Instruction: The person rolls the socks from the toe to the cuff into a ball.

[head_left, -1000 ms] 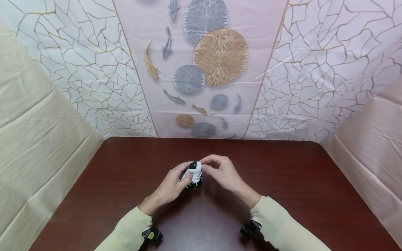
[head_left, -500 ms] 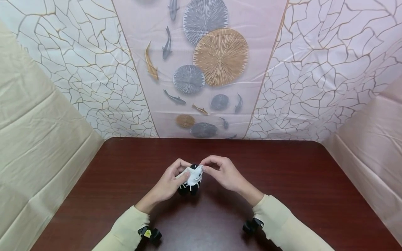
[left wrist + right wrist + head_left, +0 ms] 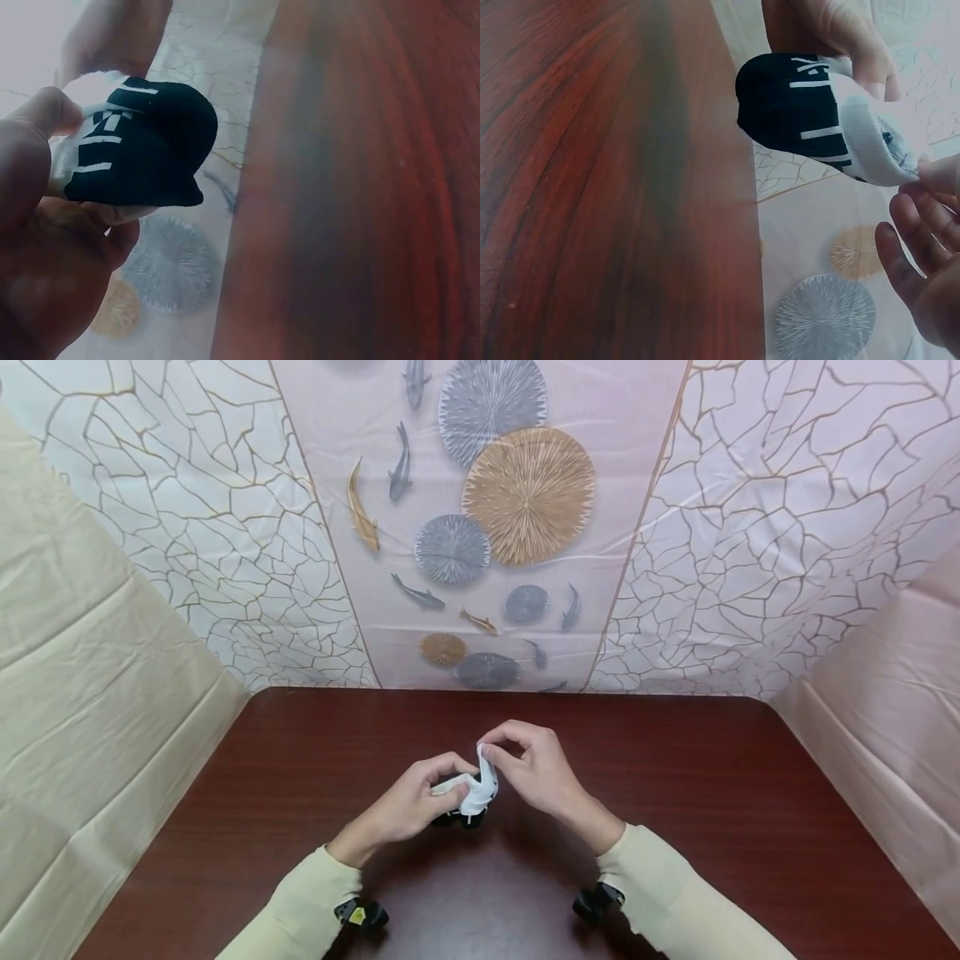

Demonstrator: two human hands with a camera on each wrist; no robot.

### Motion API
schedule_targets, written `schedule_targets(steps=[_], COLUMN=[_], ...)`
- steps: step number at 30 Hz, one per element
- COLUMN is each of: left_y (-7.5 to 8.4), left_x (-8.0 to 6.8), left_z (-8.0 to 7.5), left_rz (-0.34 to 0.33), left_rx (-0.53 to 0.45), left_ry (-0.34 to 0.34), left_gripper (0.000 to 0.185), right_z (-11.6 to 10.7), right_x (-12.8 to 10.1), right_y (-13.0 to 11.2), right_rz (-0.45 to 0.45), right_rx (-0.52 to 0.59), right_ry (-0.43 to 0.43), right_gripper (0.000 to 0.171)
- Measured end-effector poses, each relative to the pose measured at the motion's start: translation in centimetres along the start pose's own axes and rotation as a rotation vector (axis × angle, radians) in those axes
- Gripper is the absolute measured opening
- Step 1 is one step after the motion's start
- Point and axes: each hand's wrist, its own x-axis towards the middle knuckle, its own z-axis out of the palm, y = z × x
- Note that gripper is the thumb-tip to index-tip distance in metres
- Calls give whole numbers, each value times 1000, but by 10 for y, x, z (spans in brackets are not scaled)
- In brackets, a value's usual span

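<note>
Hands meet over the middle of a dark red table (image 3: 675, 793), both working a small black-and-white sock (image 3: 471, 793) held just above the wood. Compared with half a second ago, the right hand (image 3: 534, 770) has risen a little and drawn the white cuff upward into a peak, while the black toe end has sunk lower, close to the tabletop; a second ago the sock was still a tight bundle between the fingers. Judged from that, the sock is being pulled open or unrolled rather than bunched.

The right hand pinches the white cuff between thumb and forefinger, its other fingers loosely curled behind. The left hand (image 3: 408, 800) grips the sock's near side, thumb on top and fingers curled beneath, as the left wrist view shows with the black toe (image 3: 154, 146) jutting past the thumb. From the right wrist view the sock (image 3: 817, 120) hangs between the two hands. Patterned sheets (image 3: 517, 493) screen the table on three sides.
</note>
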Motion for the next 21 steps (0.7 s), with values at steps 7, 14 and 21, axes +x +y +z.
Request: schedule_targets(steps=[7,14,21], left_y=[6,11,-3], left_x=[2,4,4], left_z=[-2,-5,-6], left_rz=[29,35,-14], left_rx=[82,118,-30], left_ry=[-108,-169,-27], left_gripper=[14,16,24], right_z=[3,6,3], right_x=[5,11,11], right_y=[-5,0,6], right_rz=[-14,61,270], right_rx=[-37,-17,212], right_ry=[-36,-162,-230], right_gripper=[9,7,9])
